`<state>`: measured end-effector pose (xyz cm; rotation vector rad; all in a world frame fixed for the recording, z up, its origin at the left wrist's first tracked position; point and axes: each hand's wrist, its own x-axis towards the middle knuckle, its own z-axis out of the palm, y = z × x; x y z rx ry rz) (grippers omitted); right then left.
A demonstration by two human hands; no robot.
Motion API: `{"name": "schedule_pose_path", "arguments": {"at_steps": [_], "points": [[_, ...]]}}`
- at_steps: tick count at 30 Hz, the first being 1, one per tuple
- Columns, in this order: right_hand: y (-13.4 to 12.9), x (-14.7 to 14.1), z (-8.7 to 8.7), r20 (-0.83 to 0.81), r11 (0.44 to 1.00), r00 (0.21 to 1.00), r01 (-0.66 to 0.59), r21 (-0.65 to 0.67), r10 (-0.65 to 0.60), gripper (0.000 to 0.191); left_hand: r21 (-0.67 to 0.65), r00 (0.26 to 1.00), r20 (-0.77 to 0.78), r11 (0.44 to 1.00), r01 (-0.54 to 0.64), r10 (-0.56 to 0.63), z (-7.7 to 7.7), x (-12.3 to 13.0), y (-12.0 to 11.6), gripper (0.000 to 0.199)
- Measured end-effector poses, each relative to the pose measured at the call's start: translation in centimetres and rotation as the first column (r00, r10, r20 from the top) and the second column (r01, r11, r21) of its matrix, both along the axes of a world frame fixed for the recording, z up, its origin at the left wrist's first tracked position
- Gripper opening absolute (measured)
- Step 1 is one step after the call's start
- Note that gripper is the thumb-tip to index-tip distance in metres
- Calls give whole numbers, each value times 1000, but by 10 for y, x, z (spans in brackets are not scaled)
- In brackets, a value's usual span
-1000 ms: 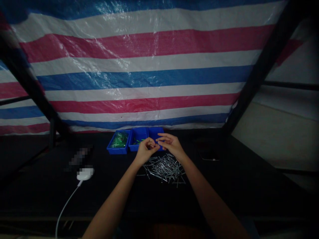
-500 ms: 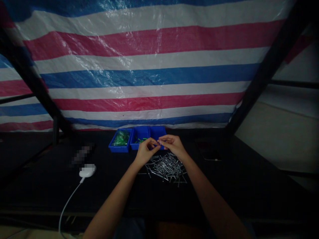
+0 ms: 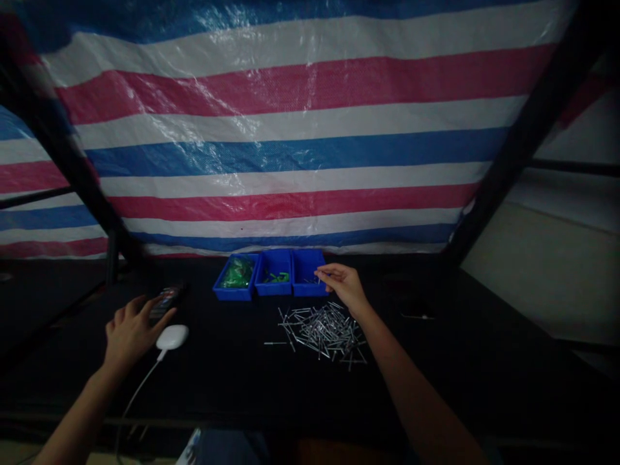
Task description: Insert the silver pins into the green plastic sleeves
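My left hand [image 3: 132, 328] is at the left of the dark table, fingers spread. Its fingertips lie by a dark, oblong device [image 3: 169, 296]; whether they touch it I cannot tell. At the front edge of the right blue bin [image 3: 305, 258], my right hand [image 3: 345, 285] is pinched closed, with a small thin piece at the fingertips, too small to name. Beneath this hand lies a loose pile of thin shiny metal pins [image 3: 327, 329]. Green pieces [image 3: 277, 278] are in the middle blue bin [image 3: 274, 255], and a clear bag of green pieces [image 3: 238, 272] fills the left one [image 3: 233, 294].
Beside my left hand sits a white rounded device [image 3: 172, 336] with a white cable [image 3: 140, 387] running off the near edge. A flat dark object with a bright edge [image 3: 417, 316] lies to the right. Behind the bins hangs a striped plastic sheet [image 3: 300, 152] between black posts.
My hands were together above the metal pins. The left has moved away to the dark device and spread its fingers; the right stays pinched near the right bin. The view has shifted slightly.
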<state>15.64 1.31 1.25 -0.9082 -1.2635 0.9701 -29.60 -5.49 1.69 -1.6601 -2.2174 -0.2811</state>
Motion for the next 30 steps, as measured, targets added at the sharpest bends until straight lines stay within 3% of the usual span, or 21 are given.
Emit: {"name": "schedule_pose_path", "arguments": {"at_steps": [7,13,15,18,21,26,30], "points": [[-2,4,2,-12,1000,1000,9,-10,-9,33,-56,998,44,998,35,-33,-6,0,-5,55],[6,8,-10,158,995,984,73,72,-84,32,79,1000,30,997,-3,0,-4,6,-16,55],[6,10,-13,306,978,932,157,141,-194,29,84,1000,29,996,-8,6,-4,9,-18,55],[2,10,-13,521,936,779,266,231,-350,25,62,998,51,998,-29,25,-4,11,-18,54],[-2,10,-11,594,894,668,337,296,-449,23,59,998,58,998,-25,22,-6,11,-16,57],[0,12,-13,584,862,634,373,342,-506,20,46,998,46,998,-40,38,-10,7,-14,61],[5,14,-17,640,890,619,314,329,-455,17,23,996,67,998,-56,54,-12,5,-12,64]]}}
